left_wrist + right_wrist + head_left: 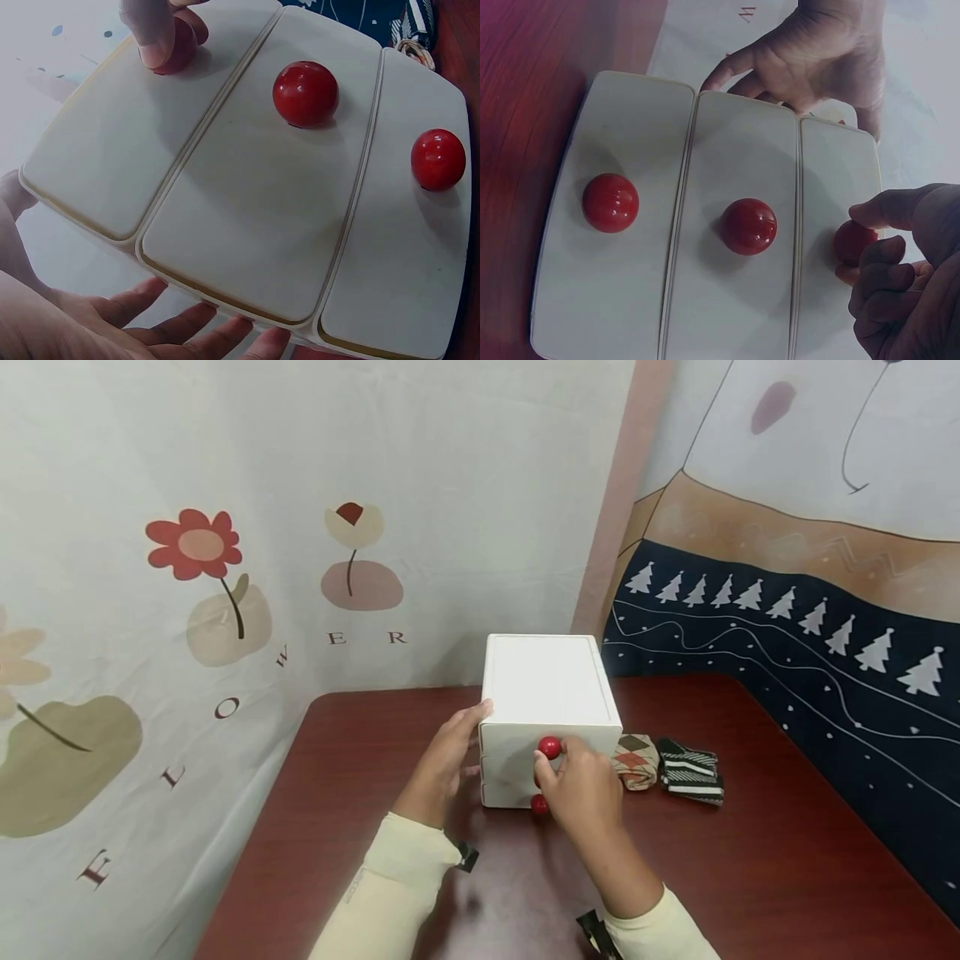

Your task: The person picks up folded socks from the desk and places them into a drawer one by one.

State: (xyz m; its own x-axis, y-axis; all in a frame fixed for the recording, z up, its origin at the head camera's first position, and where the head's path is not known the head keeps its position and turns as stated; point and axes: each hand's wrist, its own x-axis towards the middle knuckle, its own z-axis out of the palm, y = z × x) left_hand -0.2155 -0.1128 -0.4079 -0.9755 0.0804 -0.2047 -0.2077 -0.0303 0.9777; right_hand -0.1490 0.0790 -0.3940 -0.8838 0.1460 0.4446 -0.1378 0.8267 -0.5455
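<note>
A small white box with three stacked drawers (551,681) stands on the table, each drawer front bearing a round red knob. My right hand (585,789) pinches the top drawer's knob (855,241) between thumb and fingers. The middle knob (305,94) and the bottom knob (438,159) are free of any hand. Against the box's left side rests my left hand (448,747), its fingers extended along the side wall and its thumb at the top edge. All three drawer fronts sit nearly flush with one another.
Right of the box lie a folded argyle sock bundle (637,762) and a dark striped sock bundle (690,772). The reddish-brown table (360,752) backs onto a flower-printed cloth (465,510); a cloth with white trees (795,652) hangs at the right.
</note>
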